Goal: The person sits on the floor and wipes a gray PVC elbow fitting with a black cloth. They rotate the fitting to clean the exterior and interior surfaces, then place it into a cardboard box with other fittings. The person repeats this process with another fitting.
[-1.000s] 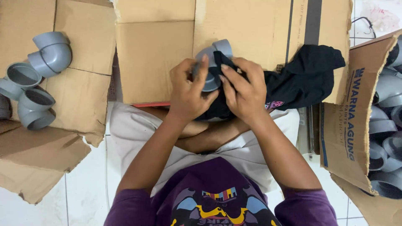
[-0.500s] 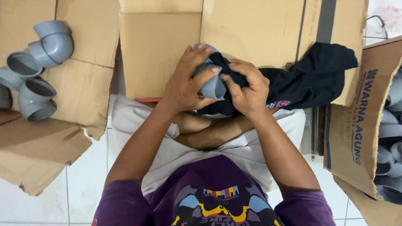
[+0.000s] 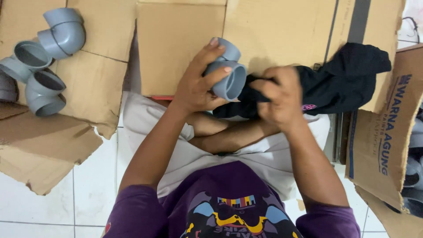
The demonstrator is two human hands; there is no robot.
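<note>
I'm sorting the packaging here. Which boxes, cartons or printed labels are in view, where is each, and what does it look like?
Open carton: right edge, brown cardboard, blue print on its flap, grey pipe fittings inside.
Flattened cardboard: spread on the floor ahead and to the left, plain brown, torn edges.
Small printed patch: on the black cloth, pinkish.

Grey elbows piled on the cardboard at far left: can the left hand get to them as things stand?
Probably not right away: the left hand is closed around a grey elbow fitting. The pile lies uncovered on cardboard.
</note>
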